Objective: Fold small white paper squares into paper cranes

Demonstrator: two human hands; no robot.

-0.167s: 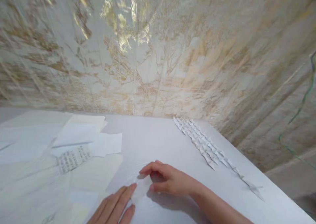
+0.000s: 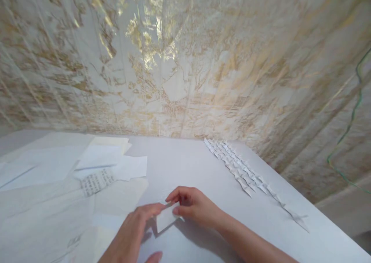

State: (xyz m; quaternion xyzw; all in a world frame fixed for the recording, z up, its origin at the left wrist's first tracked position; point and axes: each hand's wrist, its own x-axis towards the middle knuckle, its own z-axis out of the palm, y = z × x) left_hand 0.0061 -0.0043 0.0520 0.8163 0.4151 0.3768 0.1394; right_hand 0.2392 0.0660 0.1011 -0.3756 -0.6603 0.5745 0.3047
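Note:
A small white piece of paper [image 2: 166, 218] is tilted up off the white tabletop, its lower edge casting a shadow. My right hand [image 2: 197, 209] pinches its right side between thumb and fingers. At the paper's upper left corner, the outstretched index finger of my left hand [image 2: 133, 226] touches the edge. The left thumb is well apart from that finger, near the bottom of the view. I cannot make out the left hand's other fingers clearly.
On the left, overlapping paper sheets [image 2: 127, 195] cover the table, one printed with rows of characters [image 2: 98, 182]. Several folded paper strips [image 2: 237, 170] lie in rows at the right. A gold-patterned curtain [image 2: 174, 81] hangs behind, and a green cord [image 2: 352, 118] dangles at right.
The paper has gone from lying nearly flat to tilted up in my right hand. My left fingers have shifted from its left side to the upper edge, and the left thumb has moved away.

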